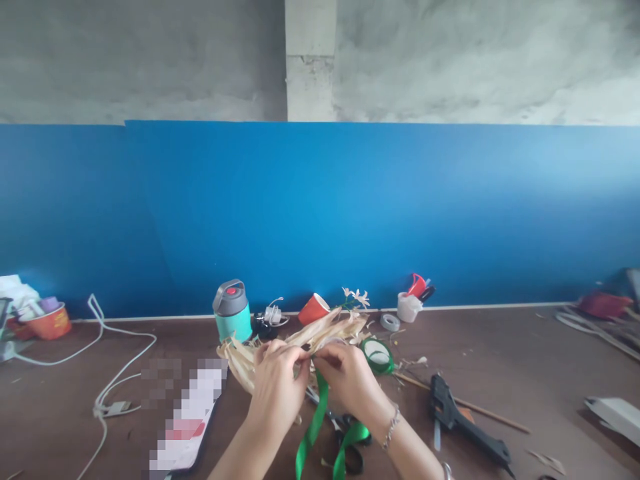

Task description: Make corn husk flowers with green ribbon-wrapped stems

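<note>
Left hand (pixel 281 373) + right hand (pixel 350 377): fingertips meeting, pinching green ribbon (pixel 317 420) at top | pale husks (pixel 243 363): beyond, on desk (pixel 500 347)

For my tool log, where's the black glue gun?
In the head view, the glue gun lies on the table, right of the right hand, by a thin stick.

1 head view, forward-down, close above 2 hands (pixel 281 370) (pixel 349 373)

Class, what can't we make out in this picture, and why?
All in the head view:
Green ribbon's upper end: hidden between the left hand and right hand.
Ribbon's lower ends: cut off by the bottom edge.
Phone screen: blurred into blocks.
White object: cut off by the right edge.
</note>
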`<state>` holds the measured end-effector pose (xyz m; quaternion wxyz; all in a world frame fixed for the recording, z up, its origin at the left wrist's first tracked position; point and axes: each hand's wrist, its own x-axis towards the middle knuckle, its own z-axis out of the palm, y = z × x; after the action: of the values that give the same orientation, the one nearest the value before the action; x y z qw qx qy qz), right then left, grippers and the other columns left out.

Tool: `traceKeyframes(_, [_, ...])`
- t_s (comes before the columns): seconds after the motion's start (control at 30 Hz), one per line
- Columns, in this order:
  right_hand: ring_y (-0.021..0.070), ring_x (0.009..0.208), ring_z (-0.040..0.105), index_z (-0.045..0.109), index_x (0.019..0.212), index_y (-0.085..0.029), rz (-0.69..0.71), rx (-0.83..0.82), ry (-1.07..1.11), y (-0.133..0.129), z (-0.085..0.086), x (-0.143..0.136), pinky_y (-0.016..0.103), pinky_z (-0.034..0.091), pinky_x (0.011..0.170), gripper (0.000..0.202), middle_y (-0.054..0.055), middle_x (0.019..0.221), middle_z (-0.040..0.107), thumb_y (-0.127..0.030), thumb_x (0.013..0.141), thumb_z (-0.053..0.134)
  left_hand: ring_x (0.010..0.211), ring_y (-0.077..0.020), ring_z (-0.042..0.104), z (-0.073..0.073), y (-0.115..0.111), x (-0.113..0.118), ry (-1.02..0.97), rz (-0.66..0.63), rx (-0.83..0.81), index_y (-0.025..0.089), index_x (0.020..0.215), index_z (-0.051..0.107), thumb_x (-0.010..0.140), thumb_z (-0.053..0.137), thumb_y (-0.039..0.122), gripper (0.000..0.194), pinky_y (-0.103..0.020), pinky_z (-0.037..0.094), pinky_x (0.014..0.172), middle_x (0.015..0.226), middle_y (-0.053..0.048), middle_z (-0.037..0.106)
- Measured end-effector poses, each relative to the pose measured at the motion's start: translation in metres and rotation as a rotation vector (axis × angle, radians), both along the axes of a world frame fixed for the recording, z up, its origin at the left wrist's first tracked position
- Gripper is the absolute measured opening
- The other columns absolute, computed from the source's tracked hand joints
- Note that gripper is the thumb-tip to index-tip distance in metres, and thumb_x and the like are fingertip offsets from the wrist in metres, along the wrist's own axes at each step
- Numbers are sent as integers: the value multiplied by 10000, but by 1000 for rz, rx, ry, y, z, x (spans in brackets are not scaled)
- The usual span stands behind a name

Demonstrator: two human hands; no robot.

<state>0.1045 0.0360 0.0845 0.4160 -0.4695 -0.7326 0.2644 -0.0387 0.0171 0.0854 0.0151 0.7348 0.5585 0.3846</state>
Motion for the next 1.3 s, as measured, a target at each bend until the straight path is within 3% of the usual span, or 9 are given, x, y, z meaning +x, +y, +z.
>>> traceKeyframes(0.47, [152, 630, 515, 611, 605, -166, 18, 66, -25, -2, 4, 1, 233, 372, 607, 166, 9, 610, 591, -120, 738, 524, 819, -247, 632, 10, 1, -2, -232, -27, -311, 180, 679, 661, 725, 555, 187, 116, -343, 442, 767, 766, -57, 695])
traceKeyframes(0.63, [136, 591, 490, 588, 600, -161, 24, 35, -32, -1, 5, 4, 219, 352, 562, 191, -6, 570, 555, -155, 767, 495, 758, -213, 663, 4, 6, -6, -449, -133, -430, 172, 950, 673, 748, 549, 226, 243, -304, 484, 702, 818, -40, 722])
traceKeyframes(0.77, [122, 552, 443, 559, 594, -163, 25, 23, -47, 1, 4, 5, 211, 324, 526, 202, -24, 534, 501, -178, 779, 480, 886, -242, 638, 1, 4, -5, -327, -129, -307, 168, 906, 722, 786, 540, 228, 226, -353, 460, 818, 892, -88, 720])
traceKeyframes(0.9, [122, 556, 409, 493, 559, -173, 0, 52, -76, 0, 0, 3, 223, 303, 543, 211, -28, 537, 459, -161, 769, 469, 819, -252, 620, 5, -4, 1, -9, -36, -110, 186, 762, 731, 809, 509, 170, 227, -456, 386, 886, 725, -72, 688])
traceKeyframes(1.0, [131, 574, 391, 444, 538, -181, -14, 73, -99, -1, 0, 1, 235, 290, 557, 220, -24, 547, 439, -145, 753, 468, 785, -233, 617, 6, -7, 3, 102, 14, -50, 188, 695, 695, 795, 503, 129, 224, -483, 336, 922, 681, -51, 660])
traceKeyframes(1.13, [139, 582, 415, 460, 566, -183, -22, 61, -99, -2, 1, 2, 240, 301, 565, 183, -16, 567, 469, -148, 745, 477, 788, -230, 621, 5, -3, 3, 27, -32, -122, 176, 687, 651, 767, 507, 124, 173, -438, 378, 878, 712, -49, 664])
traceKeyframes(1.3, [134, 554, 432, 477, 572, -183, -22, 13, -60, 0, 2, 4, 223, 314, 532, 186, -23, 535, 468, -168, 757, 466, 809, -228, 639, 5, 1, 0, -229, -118, -322, 184, 712, 639, 717, 521, 130, 130, -340, 454, 778, 766, -38, 697])
